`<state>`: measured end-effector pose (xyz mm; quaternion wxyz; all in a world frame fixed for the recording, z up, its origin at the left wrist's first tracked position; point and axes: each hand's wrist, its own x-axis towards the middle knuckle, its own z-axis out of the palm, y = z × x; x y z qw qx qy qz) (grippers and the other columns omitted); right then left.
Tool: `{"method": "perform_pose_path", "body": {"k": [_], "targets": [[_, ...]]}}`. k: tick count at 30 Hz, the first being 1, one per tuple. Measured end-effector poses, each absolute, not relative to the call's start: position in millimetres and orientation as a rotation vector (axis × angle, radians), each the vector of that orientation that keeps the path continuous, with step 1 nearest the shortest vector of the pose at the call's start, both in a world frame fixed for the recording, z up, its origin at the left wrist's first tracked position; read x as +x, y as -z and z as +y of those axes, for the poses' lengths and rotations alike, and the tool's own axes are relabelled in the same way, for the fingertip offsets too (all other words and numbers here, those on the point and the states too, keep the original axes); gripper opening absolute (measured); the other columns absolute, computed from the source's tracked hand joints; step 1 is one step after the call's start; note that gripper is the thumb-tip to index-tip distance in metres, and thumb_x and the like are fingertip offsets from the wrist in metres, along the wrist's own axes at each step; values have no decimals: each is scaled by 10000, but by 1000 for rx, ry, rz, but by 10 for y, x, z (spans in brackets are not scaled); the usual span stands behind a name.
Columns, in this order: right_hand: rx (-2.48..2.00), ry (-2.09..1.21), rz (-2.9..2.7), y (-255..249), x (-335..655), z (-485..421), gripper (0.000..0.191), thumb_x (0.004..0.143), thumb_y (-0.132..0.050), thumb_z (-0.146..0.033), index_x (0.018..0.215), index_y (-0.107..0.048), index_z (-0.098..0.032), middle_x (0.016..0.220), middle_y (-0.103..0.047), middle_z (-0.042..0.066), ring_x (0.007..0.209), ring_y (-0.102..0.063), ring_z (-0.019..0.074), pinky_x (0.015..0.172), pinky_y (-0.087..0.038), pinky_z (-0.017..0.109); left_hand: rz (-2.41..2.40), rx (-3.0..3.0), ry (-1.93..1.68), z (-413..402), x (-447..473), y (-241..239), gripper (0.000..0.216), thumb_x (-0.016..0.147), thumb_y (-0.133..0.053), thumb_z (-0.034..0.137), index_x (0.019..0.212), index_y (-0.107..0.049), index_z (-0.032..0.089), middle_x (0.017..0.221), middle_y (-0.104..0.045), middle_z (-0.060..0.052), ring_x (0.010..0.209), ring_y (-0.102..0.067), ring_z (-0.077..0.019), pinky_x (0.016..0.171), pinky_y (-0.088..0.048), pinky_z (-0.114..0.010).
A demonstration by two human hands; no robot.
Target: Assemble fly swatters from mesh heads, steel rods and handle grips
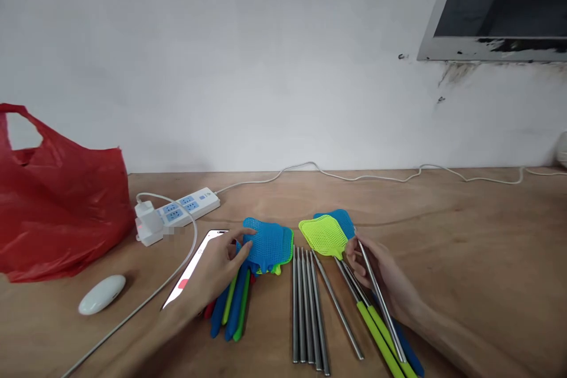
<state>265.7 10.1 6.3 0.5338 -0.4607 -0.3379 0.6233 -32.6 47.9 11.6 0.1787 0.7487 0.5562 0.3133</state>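
My left hand (224,263) pinches the left edge of a blue fly swatter head (270,243) between thumb and index finger. This head lies on top of a small stack, with green and yellow-green edges showing beneath. Upright in my right hand (383,269) is a thin metal rod (381,304), gripped near its upper end. Just left of that hand lie assembled fly swatters with a yellow-green head (324,235) and a blue head (341,221) partly underneath. Several metal rods (305,307) rest side by side between my hands. Coloured handles (234,307) lie below my left hand.
A phone with a lit screen (195,269) lies left of my left hand. Farther left are a white power strip (195,205), a white mouse (103,295) and a red plastic bag (66,207). A white cable (372,177) runs along the wall.
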Motion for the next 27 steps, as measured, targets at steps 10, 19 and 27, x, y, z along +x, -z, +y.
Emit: {"method": "perform_pose_path", "body": {"k": [10, 19, 27], "targets": [[-1055, -1424, -732, -26, 2693, 126, 489, 628, -808, -622, 662, -600, -180, 494, -344, -91, 405, -235, 37, 337, -132, 154, 1651, 2389, -668, 449, -303, -115, 302, 923, -465, 308, 1073, -721, 247, 936, -653, -68, 844, -643, -273, 729, -464, -357], [-953, -1435, -949, 77, 2629, 70, 361, 691, -837, -479, 791, -689, -165, 638, -672, 26, 513, -556, 99, 388, -394, 155, 1158, 2465, -826, 189, -147, -253, 272, 1028, -389, 328, 1066, -640, 228, 929, -633, -40, 844, -606, -203, 740, -454, -296], [-917, -1338, -1097, 162, 2623, 78, 259, 726, -836, -403, 766, -693, -190, 643, -722, 22, 565, -632, 115, 471, -482, 173, 1021, 2401, -557, 77, -28, -143, 213, 1033, -445, 363, 1016, -623, 247, 858, -678, 16, 726, -600, -165, 656, -409, -258]]}}
